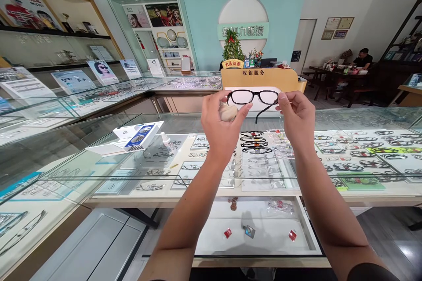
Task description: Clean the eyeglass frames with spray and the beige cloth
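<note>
Black-framed eyeglasses (256, 94) are held up in front of me above the glass display counter. My left hand (219, 124) is closed on their left end, with its thumb below the left lens. A pale, cloth-like thing (228, 113) sits in the same palm; its exact kind I cannot make out. At the right end of the frame, my right hand (297, 116) pinches the corner between thumb and fingers. One temple arm (262, 113) hangs down at a slant beneath the right lens.
On the glass counter stand an open white-and-blue box (133, 138) and a white spray bottle (167, 142). Rows of eyeglasses (256, 142) lie beneath the glass. An open drawer (263, 250) below holds small items. A person (362, 59) sits at the far right table.
</note>
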Available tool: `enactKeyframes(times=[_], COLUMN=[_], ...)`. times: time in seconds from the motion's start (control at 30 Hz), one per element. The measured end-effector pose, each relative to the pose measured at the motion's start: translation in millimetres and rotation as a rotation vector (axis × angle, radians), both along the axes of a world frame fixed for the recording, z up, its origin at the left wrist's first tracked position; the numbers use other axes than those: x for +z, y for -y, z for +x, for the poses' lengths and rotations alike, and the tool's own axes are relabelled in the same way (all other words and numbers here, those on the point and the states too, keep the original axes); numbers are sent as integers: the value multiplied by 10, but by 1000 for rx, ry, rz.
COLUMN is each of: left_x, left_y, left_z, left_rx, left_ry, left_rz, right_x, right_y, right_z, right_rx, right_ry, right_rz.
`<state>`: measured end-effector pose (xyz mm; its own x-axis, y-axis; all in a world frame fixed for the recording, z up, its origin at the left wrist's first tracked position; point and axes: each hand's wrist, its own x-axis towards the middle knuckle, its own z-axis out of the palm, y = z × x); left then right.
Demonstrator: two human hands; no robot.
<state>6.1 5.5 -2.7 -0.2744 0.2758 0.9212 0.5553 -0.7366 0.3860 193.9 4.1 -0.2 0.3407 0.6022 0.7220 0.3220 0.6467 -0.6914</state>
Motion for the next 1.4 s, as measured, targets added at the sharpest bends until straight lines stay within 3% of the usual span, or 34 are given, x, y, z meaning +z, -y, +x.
enactKeyframes(times=[0.4,0.67,1.0,1.4], left_x=[-72,-136,-175,-176], left_y=[-61,-204,-252,-220], left_z=[18,-8,21,54], left_rx=[-61,-70,-153,-56], left_ry=[7,18,-13,47], left_rz=[-72,16,-49,-46], right_x=[-10,-13,0,-16], right_y=[-24,-10,56,-4], right_z=[-23,-87,-122,-131], right_rx=[-4,-61,-73,42], right_ry=[-62,-13,-14,-38], right_rz=[96,259,301,309])
